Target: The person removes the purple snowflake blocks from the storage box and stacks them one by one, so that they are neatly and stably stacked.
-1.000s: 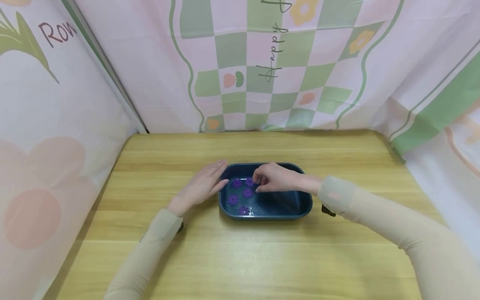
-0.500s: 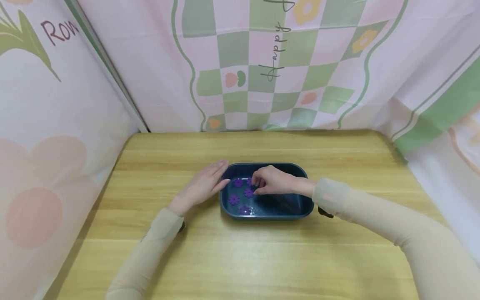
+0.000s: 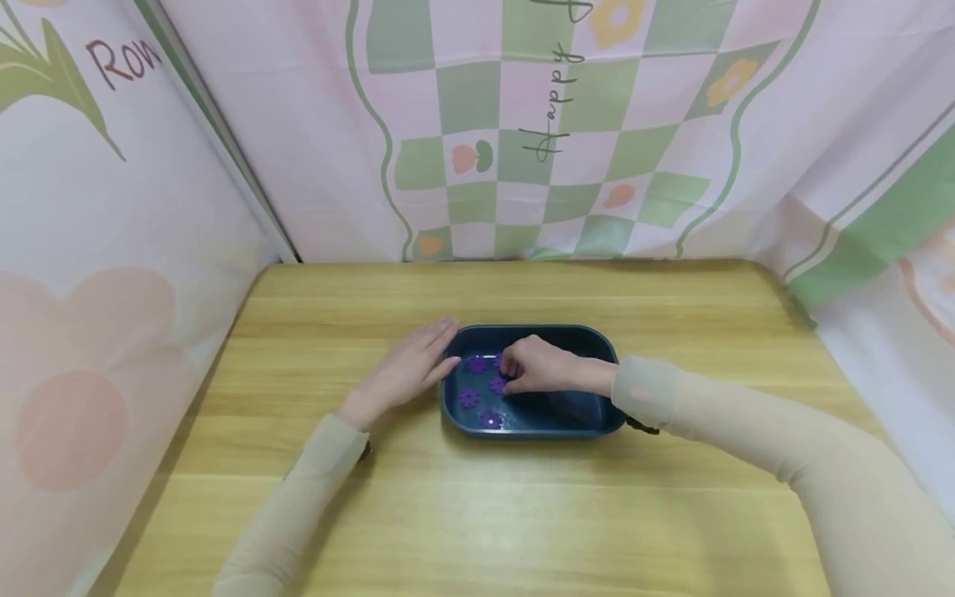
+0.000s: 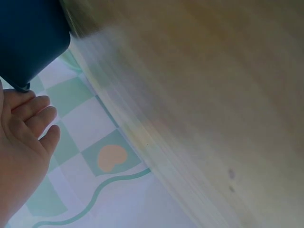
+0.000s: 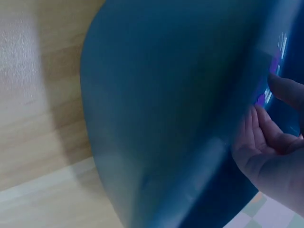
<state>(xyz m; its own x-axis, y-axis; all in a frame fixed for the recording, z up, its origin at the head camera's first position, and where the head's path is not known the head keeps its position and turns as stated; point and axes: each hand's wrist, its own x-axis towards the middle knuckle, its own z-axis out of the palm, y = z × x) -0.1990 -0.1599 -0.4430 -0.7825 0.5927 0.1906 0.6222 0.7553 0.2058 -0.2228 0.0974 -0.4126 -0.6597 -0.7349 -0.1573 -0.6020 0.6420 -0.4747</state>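
A dark blue oblong basin stands on the wooden table. On its floor, toward the left end, lie several purple flower-shaped pieces. My left hand rests against the basin's left end, fingers extended together along the outside and thumb near the rim. In the left wrist view, its fingertips are right at the basin's rim. My right hand reaches down inside the basin, fingers bent and thumb apart from them. The right wrist view shows a purple piece right by its fingertips; the fingers partly hide the pieces below.
The pale wooden table extends around the basin on all sides. Printed cloths hang behind it, with a green checked one at the back, and others at left and right.
My right hand has sunk lower into the basin, toward the purple pieces. The left hand keeps its place at the basin's end. The whole head view has shifted slightly.
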